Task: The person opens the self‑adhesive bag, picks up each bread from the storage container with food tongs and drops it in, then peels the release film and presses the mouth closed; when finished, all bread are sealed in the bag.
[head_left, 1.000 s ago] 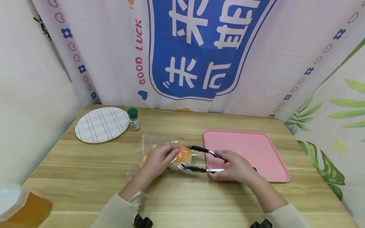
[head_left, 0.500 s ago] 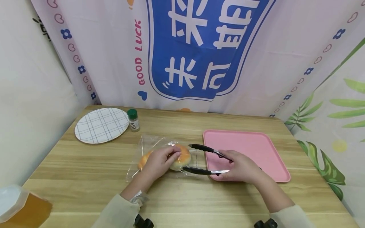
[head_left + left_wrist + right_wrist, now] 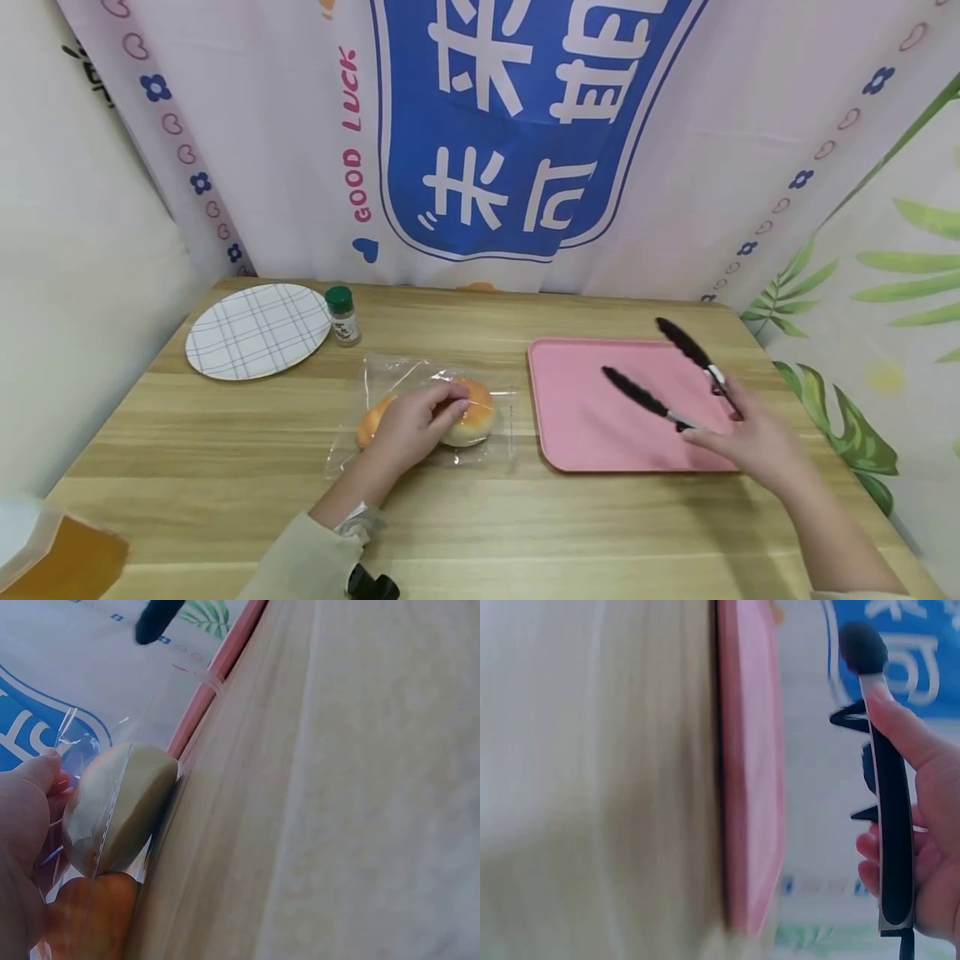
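My left hand (image 3: 416, 421) pinches the clear plastic bag (image 3: 500, 417) between thumb and fingers. Inside the bag lie a round bun (image 3: 474, 421), golden on top and pale below, and a second orange-brown bun (image 3: 372, 423) partly hidden by the hand. In the left wrist view the pale bun (image 3: 127, 810) shows through the wrapping's crimped seam. My right hand (image 3: 765, 442) holds a pair of black-and-silver tongs (image 3: 640, 392) above the pink tray (image 3: 592, 458). The tongs' arms are spread, with nothing between them. The right wrist view shows fingers and thumb around the tongs (image 3: 892, 802).
At the back left a white checked plate (image 3: 258, 332) stands beside a small green-capped shaker (image 3: 343, 317). A container of amber liquid (image 3: 75, 558) is at the near left corner of the wooden table (image 3: 480, 533). A printed cloth (image 3: 300, 167) hangs behind the table.
The tongs came away from the bun, and my right hand carried them right, over the tray, their arms spread wider. My left hand stays on the bag. The head view shifted slightly.
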A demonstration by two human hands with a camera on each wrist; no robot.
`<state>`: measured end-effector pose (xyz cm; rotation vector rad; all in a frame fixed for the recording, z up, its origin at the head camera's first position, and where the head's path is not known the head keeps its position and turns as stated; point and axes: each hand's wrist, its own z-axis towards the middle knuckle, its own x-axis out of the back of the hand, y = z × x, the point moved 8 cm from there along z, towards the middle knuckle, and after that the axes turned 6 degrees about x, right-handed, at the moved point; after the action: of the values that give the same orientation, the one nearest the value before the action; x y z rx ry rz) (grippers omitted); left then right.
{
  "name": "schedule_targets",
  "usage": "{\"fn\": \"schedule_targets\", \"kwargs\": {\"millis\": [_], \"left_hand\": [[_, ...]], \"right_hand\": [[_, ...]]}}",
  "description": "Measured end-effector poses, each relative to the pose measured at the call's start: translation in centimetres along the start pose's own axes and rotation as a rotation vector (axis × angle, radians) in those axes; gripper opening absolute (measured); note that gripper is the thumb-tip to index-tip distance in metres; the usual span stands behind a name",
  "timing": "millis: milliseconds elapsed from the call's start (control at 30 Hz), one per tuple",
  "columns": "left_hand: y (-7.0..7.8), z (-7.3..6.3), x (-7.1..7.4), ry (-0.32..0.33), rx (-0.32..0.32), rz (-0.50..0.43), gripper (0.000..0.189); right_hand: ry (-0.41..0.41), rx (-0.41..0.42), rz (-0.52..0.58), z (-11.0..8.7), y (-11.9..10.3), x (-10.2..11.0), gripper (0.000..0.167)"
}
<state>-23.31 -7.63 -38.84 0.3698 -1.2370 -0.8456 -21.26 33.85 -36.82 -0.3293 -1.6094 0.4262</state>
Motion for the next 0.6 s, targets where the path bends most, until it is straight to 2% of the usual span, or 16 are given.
{"fn": "schedule_targets", "kwargs": {"millis": [233, 300, 433, 600], "left_hand": [[0.0, 0.0, 0.0, -0.007, 0.006, -0.005, 0.017], [0.0, 0.0, 0.0, -0.010, 0.009, -0.005, 0.017], [0.0, 0.0, 0.0, -0.012, 0.013, -0.012, 0.017], [0.1, 0.0, 0.0, -0.014, 0.009, -0.019, 0.016]], "right_hand": [[0.099, -0.176, -0.019, -0.4, 6.7, 2.1, 0.117], [0.083, -0.245, -0.023, -0.6, 8.3, 2.2, 0.119], [0.065, -0.365, 0.039, -0.5, 11.2, 2.0, 0.121], [0.085, -0.444, 0.076, 0.1, 13.4, 1.5, 0.124]]}}
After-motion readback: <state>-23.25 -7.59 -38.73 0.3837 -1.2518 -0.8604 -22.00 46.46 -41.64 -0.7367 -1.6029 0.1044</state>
